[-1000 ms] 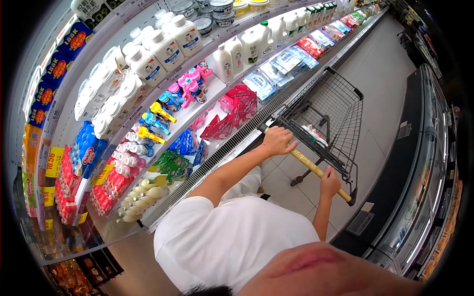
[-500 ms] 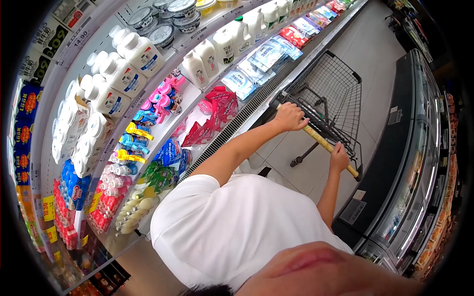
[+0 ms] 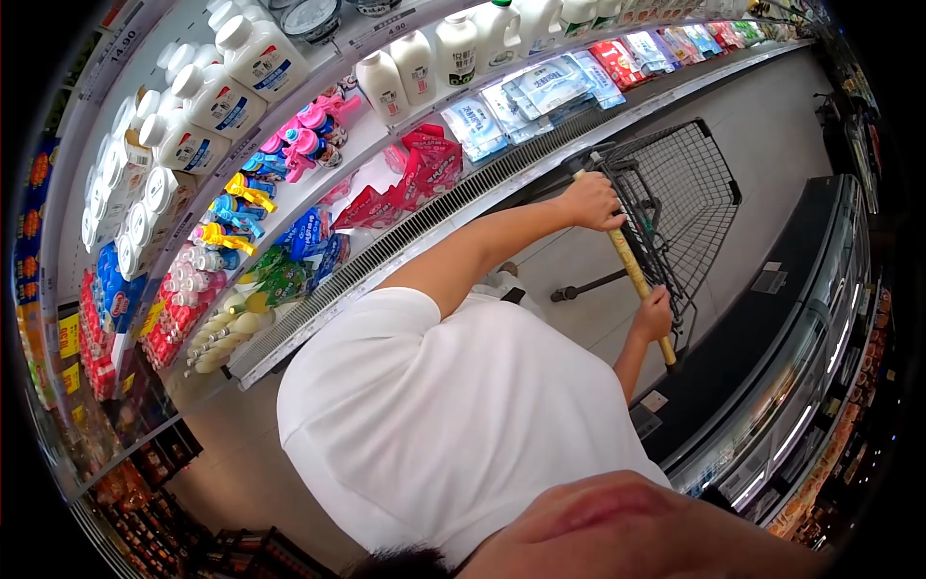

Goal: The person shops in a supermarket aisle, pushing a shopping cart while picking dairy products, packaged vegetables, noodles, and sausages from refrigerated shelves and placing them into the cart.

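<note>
Found left hand (image 3: 591, 201) with fingers wrapped around the yellow tubular handle (image 3: 630, 259) of a dark wire-mesh shopping cart (image 3: 702, 188), close to the black cap at the shelf-side end. Found right hand (image 3: 655, 315) likewise gripping the same handle toward its opposite end, apart from the left. Located cart directly ahead of the body, on the pale grey tiled floor (image 3: 779, 104), between white metal shelving (image 3: 394, 31) and a low black display case (image 3: 752, 333) (contents too blurred to identify). Recorded on the shelving: white plastic bottles (image 3: 220, 101), glossy red pouches (image 3: 429, 164) and flat light-blue packets (image 3: 555, 87), all apart from both hands.
</note>
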### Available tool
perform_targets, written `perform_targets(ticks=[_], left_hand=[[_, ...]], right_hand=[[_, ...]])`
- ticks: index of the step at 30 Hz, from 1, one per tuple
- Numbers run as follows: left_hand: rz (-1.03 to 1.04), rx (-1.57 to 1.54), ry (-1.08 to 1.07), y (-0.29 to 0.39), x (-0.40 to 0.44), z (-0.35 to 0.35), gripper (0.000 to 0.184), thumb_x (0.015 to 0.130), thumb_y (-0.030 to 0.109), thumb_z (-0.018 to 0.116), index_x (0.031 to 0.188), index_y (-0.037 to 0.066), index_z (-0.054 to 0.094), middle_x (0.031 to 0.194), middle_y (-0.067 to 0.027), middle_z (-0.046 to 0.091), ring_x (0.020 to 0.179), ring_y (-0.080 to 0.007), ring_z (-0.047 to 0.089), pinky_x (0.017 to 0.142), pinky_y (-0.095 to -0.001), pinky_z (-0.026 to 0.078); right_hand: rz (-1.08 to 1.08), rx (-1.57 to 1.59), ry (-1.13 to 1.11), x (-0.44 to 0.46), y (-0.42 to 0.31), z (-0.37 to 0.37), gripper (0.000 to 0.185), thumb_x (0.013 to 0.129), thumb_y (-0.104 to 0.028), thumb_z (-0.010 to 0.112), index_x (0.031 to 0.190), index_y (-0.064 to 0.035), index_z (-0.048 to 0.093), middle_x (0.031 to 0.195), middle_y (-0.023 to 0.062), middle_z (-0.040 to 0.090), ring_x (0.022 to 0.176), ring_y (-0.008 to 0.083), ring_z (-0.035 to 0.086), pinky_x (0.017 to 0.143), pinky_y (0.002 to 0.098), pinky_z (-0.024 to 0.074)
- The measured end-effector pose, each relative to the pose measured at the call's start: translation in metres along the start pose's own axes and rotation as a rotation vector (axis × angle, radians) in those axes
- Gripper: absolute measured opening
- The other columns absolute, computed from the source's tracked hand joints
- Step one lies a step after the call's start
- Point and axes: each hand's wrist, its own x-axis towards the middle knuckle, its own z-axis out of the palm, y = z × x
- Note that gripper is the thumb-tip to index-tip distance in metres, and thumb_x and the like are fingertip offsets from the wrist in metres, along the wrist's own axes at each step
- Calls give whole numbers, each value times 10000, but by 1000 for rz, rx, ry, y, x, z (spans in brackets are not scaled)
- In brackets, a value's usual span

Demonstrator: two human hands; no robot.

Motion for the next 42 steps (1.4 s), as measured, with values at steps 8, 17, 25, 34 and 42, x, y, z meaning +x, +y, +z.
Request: perform_targets(ticks=[8, 17, 25, 34, 42], left_hand=[[9, 3, 48, -9, 29, 16, 407, 845, 429, 562, 594, 116, 631, 598, -8, 577, 605, -200, 551, 597, -344, 406], [-88, 20, -26, -8, 57, 20, 289, 845, 399, 582, 782, 119, 616, 821, -26, 608, 767, -207, 548, 692, -346, 409], [-189, -230, 148, -13, 38, -3, 259, 794, 164, 654, 1040, 83, 645, 1225, -79, 603, 1221, -280, 506, 991, -428, 405], [-556, -424, 155, -74, -5, -41, 319, 795, -18, 607, 1091, 91, 655, 1189, -77, 647, 1027, -298, 620, 860, -388, 498], [-667, -349, 260, -115, 14, -58, 279, 821, -55, 595, 1069, 55, 662, 1132, -95, 671, 992, -297, 648, 841, -365, 513]], right_hand=[[37, 46, -263, 39, 5, -5, 313, 986, -363, 487, 991, -141, 707, 811, 83, 697, 700, 285, 671, 579, 390, 498], [-70, 1098, -254, 159, -69, 45, 229, 954, -83, 582, 1158, 6, 636, 1055, 84, 664, 929, 153, 654, 826, 260, 517], [-440, 1245, -410, 258, -218, 121, 263, 936, -89, 588, 1186, -16, 622, 1102, 95, 626, 984, 179, 635, 817, 273, 518], [-539, 1186, -469, 346, -357, 235, 415, 860, -35, 598, 1273, -51, 561, 1209, 142, 585, 1062, 260, 629, 850, 357, 532], [-626, 1036, -368, 434, -442, 251, 559, 855, -39, 521, 1399, -107, 412, 1395, 128, 463, 1149, 296, 580, 910, 416, 493]])
